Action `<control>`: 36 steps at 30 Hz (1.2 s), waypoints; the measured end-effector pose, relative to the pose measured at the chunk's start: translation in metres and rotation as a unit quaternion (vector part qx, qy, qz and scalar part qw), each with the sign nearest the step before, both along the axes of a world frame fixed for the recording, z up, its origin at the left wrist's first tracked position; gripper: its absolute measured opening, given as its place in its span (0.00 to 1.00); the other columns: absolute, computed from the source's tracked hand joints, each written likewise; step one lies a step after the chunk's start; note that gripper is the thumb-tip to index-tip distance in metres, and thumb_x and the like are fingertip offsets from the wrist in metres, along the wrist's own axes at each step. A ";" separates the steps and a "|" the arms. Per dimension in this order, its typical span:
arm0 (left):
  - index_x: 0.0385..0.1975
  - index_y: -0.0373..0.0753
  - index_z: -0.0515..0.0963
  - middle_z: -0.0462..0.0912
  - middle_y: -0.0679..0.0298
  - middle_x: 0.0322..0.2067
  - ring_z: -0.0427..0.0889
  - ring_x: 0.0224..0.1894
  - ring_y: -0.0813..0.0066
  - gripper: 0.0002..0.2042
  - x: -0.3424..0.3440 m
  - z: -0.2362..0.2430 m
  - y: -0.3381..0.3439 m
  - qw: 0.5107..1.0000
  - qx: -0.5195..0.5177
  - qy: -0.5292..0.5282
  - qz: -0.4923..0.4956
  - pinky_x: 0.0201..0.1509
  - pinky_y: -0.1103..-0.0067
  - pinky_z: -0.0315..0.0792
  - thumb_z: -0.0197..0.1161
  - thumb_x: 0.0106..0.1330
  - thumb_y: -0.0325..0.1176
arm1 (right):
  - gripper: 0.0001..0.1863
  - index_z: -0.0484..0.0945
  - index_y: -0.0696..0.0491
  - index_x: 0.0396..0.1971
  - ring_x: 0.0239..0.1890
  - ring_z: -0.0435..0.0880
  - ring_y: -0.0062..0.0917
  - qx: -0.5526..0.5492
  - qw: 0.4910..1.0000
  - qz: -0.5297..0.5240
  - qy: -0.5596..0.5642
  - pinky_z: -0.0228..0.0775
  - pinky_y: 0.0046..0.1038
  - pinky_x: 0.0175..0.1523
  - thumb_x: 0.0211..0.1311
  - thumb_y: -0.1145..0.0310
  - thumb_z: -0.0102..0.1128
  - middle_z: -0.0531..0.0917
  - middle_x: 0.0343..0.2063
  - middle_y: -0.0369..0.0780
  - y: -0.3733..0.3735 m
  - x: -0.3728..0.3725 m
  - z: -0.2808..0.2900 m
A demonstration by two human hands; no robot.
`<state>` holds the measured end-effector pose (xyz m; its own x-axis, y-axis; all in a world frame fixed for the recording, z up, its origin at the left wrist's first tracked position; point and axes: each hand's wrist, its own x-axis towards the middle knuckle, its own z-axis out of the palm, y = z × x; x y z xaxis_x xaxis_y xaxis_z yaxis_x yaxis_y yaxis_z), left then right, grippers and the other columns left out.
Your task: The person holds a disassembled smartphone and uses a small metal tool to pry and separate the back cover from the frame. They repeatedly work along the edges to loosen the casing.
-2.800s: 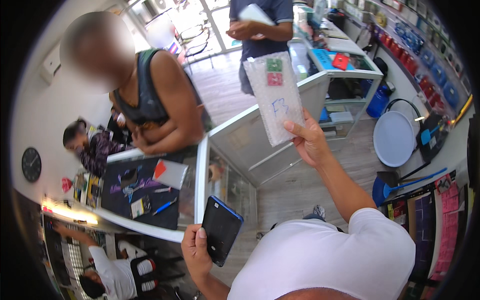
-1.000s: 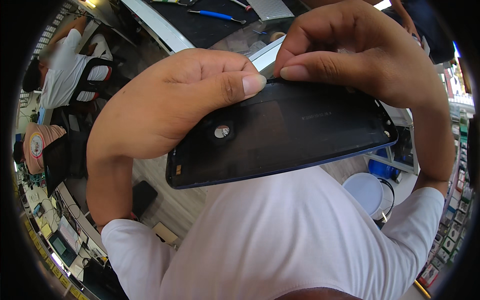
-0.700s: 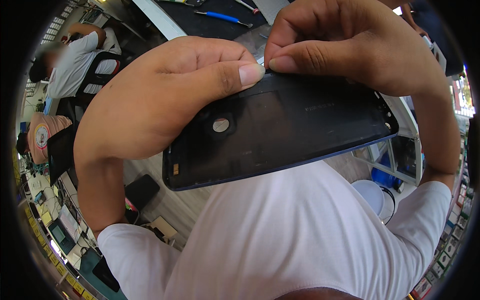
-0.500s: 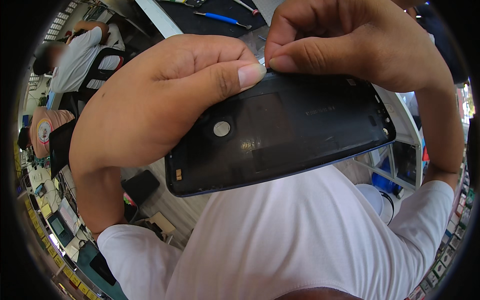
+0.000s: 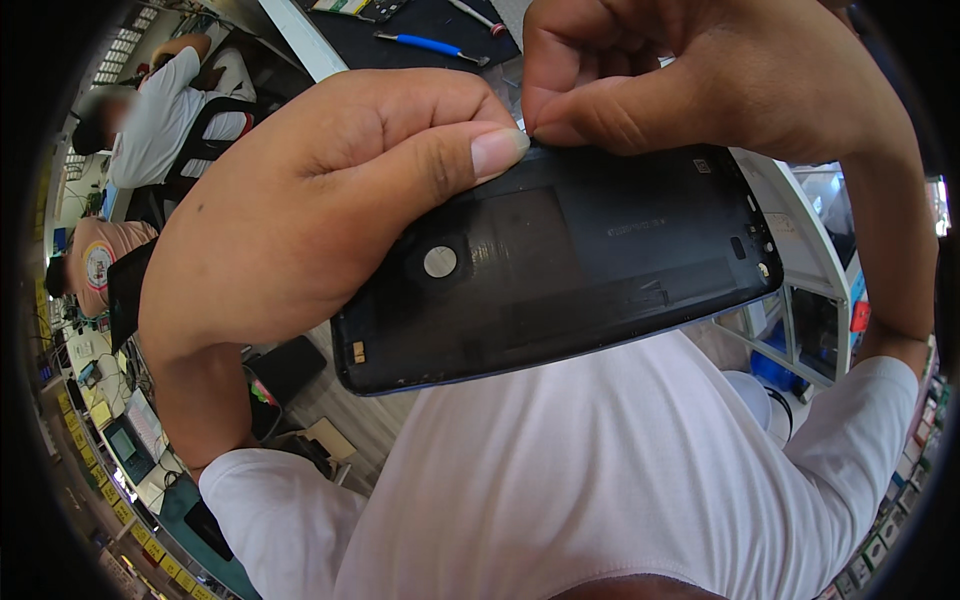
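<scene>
A black phone back cover [image 5: 600, 255] is held in the air with its inner side up, slightly tilted, its right end higher. A round opening shows in its left half, and small metal contacts sit near its corners. My left hand [image 5: 290, 215] grips the cover's far left part, thumb on the far edge and fingers curled behind. My right hand [image 5: 660, 85] pinches at the same far edge, thumb and forefinger together right beside the left thumb. What lies between those right fingertips is hidden.
Beyond my hands, a dark work mat [image 5: 390, 65] carries a blue-handled pry tool [image 5: 430, 46], a white-handled tool [image 5: 477, 16] and part of an opened device [image 5: 355, 8]. A white-framed cabinet [image 5: 815, 290] stands at right. Seated people [image 5: 165, 120] are at far left.
My right fingertips have shifted slightly left and closer along the cover's edge. The cover has tilted a little, and its shine has changed. My left hand keeps its grip.
</scene>
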<state>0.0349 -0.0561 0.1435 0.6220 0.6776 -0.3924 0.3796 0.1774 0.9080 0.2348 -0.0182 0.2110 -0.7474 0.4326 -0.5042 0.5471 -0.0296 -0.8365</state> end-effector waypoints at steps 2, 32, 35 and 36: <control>0.39 0.37 0.79 0.79 0.75 0.31 0.72 0.33 0.91 0.13 0.003 0.001 0.003 1.000 -0.005 0.005 -0.009 0.38 0.88 0.66 0.59 0.80 0.41 | 0.09 0.85 0.59 0.38 0.26 0.80 0.11 0.008 1.000 -0.006 0.000 0.73 0.17 0.30 0.73 0.68 0.66 0.87 0.25 0.35 -0.020 -0.059 0.009; 0.39 0.36 0.80 0.79 0.74 0.29 0.73 0.32 0.90 0.14 0.000 0.001 0.016 1.000 -0.006 0.000 0.004 0.37 0.87 0.67 0.58 0.80 0.41 | 0.07 0.85 0.59 0.38 0.27 0.81 0.13 0.093 0.996 0.011 0.011 0.73 0.18 0.31 0.70 0.70 0.67 0.87 0.26 0.35 -0.006 -0.033 0.001; 0.39 0.36 0.80 0.79 0.74 0.29 0.73 0.32 0.91 0.13 -0.002 0.002 0.017 1.000 0.016 0.012 -0.002 0.37 0.87 0.67 0.58 0.80 0.41 | 0.07 0.85 0.59 0.38 0.27 0.81 0.13 0.103 0.995 0.013 0.012 0.73 0.18 0.31 0.70 0.70 0.67 0.87 0.27 0.35 -0.006 -0.035 -0.002; 0.39 0.36 0.80 0.79 0.74 0.29 0.73 0.32 0.91 0.13 -0.002 0.002 0.018 1.000 0.019 0.011 -0.002 0.37 0.88 0.67 0.58 0.80 0.41 | 0.07 0.85 0.59 0.38 0.27 0.81 0.13 0.105 0.994 0.014 0.012 0.73 0.18 0.31 0.69 0.70 0.67 0.87 0.27 0.35 -0.005 -0.035 -0.001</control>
<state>0.0324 -0.0382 0.1456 0.6158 0.6900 -0.3804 0.3999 0.1424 0.9054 0.1993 -0.0234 0.2097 -0.7709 0.5061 -0.3869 0.5253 0.1615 -0.8354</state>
